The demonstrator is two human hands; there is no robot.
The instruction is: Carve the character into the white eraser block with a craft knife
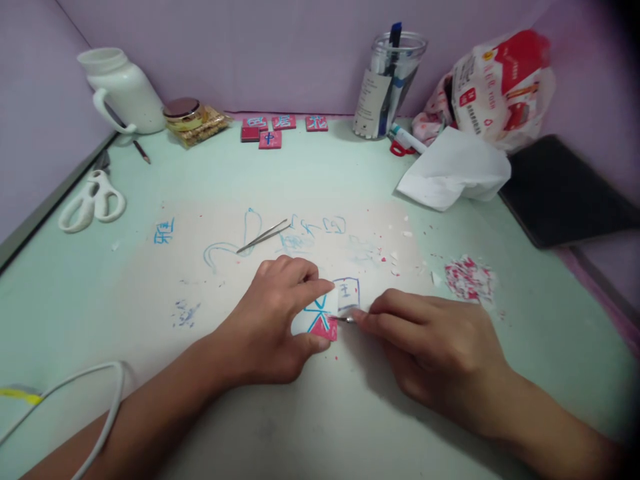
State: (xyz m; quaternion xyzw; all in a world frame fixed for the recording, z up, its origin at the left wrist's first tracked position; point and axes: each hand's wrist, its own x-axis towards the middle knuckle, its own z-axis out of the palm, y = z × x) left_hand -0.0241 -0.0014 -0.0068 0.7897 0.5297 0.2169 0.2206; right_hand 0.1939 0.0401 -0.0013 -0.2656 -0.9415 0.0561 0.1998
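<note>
A white cable loops across the lower left corner, passing in front of the left forearm, with a yellow strip near it. Beyond it, the left hand lies on its side on the pale green tabletop, its thumb and forefinger parted around a small, flat, square pink-and-white tile with blue strokes, pinching it by two opposite edges. The tile is low in the middle of the work area, between the two hands. The right hand has its fingers curled together, pinching a slim tool with a thin metal tip; the tip meets the tile's right part.

Just beyond the tool, a purple square outline is drawn on the surface. To the right is a heap of pink and white shavings. Farther on, slender silver metal tweezers lie across blue marker lines. White-handled scissors rest at left; a flat black rectangular slab and a creased white paper sheet sit at right.

Along the back stand a white handled jug, a brown-lidded jar, several small red square tiles and a clear glass pen jar.
</note>
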